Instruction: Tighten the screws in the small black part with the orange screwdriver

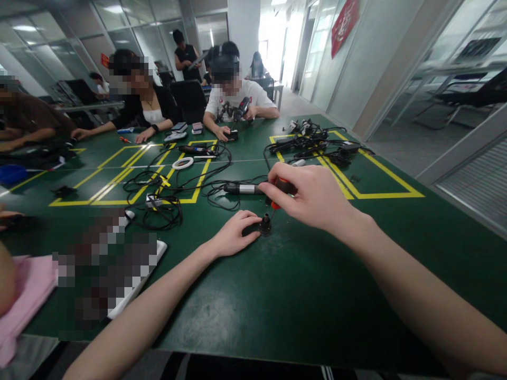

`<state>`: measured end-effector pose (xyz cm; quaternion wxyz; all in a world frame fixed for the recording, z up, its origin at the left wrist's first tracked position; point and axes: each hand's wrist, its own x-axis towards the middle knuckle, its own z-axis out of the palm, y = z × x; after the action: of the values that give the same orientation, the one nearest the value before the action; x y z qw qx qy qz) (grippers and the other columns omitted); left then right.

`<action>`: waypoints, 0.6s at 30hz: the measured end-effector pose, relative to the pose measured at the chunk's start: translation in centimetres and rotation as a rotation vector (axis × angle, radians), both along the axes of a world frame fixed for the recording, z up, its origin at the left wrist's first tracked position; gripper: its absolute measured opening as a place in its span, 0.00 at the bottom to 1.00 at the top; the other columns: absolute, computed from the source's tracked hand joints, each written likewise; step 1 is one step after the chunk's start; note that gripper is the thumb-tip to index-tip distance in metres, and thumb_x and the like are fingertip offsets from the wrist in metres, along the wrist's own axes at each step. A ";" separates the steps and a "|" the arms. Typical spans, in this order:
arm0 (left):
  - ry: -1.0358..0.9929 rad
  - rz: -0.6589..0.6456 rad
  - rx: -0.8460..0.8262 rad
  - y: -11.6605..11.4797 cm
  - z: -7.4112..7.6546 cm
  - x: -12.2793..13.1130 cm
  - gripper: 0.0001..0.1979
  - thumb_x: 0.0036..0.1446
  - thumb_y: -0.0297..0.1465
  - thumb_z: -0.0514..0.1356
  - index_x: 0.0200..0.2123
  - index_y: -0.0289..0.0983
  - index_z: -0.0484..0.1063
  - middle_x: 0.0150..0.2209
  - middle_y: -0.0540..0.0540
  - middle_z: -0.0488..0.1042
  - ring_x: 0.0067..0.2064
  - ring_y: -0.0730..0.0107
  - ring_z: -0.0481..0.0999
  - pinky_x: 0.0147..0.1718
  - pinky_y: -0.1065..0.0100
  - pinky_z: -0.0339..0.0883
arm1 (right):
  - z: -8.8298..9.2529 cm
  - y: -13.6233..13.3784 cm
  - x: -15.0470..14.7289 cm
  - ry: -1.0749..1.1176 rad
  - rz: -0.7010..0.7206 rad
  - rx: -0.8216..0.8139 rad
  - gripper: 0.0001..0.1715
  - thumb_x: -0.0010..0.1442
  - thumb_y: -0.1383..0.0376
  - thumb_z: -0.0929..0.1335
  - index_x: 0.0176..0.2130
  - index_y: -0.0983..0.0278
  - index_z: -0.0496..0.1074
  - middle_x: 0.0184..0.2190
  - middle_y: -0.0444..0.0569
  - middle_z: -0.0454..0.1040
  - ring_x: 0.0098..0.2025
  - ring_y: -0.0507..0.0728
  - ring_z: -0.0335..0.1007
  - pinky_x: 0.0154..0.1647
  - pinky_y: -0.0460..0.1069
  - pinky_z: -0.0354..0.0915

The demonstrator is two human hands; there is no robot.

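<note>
My left hand (pixel 232 235) pinches a small black round part (pixel 265 227) between thumb and fingers. This part stands upright on the green table, wider at its base and narrower at its top. Closed round a screwdriver (pixel 284 184) with a black and orange-red handle is my right hand (pixel 311 192). The screwdriver's thin shaft points down beside the black part's right side; whether its tip touches the part I cannot tell. Just beyond both hands lies a black and silver cylindrical tool (pixel 245 189) with a cord.
Coiled black cables (pixel 158 211) lie left of centre, and a heap of black cords and devices (pixel 304 140) lies at the far right. A white roll of tape (pixel 182 163) sits inside yellow table markings. Two blurred-out devices lie at the left. Co-workers sit across the table (pixel 396 248).
</note>
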<state>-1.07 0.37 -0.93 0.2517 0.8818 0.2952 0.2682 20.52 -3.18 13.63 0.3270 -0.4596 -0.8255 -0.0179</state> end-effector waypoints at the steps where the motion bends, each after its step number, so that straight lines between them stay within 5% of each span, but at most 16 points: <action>1: 0.000 -0.001 0.000 0.0 0.0 0.0 0.14 0.69 0.31 0.63 0.55 0.39 0.77 0.53 0.40 0.77 0.56 0.57 0.76 0.60 0.55 0.72 | -0.1 0.0 0.0 0.004 -0.002 0.004 0.17 0.69 0.53 0.65 0.35 0.61 0.70 0.24 0.45 0.74 0.26 0.55 0.67 0.30 0.49 0.50; 11: -0.014 -0.007 0.008 0.1 -0.2 -0.1 0.14 0.68 0.31 0.63 0.56 0.38 0.77 0.53 0.40 0.77 0.55 0.58 0.76 0.59 0.55 0.72 | -0.6 0.3 -0.1 0.069 0.029 0.116 0.08 0.60 0.66 0.64 0.40 0.62 0.71 0.29 0.47 0.74 0.28 0.55 0.65 0.32 0.50 0.53; 14: -0.015 -0.004 0.009 0.1 -0.2 -0.1 0.14 0.68 0.31 0.64 0.56 0.39 0.77 0.53 0.40 0.77 0.56 0.58 0.76 0.59 0.55 0.72 | -0.7 0.4 0.0 0.105 0.095 0.129 0.05 0.64 0.65 0.66 0.36 0.63 0.71 0.29 0.46 0.74 0.30 0.55 0.65 0.33 0.50 0.56; 18: -0.012 -0.004 0.014 0.1 -0.1 0.0 0.14 0.68 0.30 0.63 0.55 0.39 0.77 0.53 0.40 0.77 0.55 0.57 0.76 0.59 0.54 0.72 | -0.8 0.6 0.1 0.160 0.183 0.124 0.15 0.71 0.60 0.67 0.33 0.64 0.72 0.30 0.46 0.73 0.31 0.54 0.67 0.34 0.50 0.57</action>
<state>-1.10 0.46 -1.07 0.2481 0.8825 0.2899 0.2751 20.60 -2.61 12.82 0.4196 -0.3613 -0.8327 -0.0023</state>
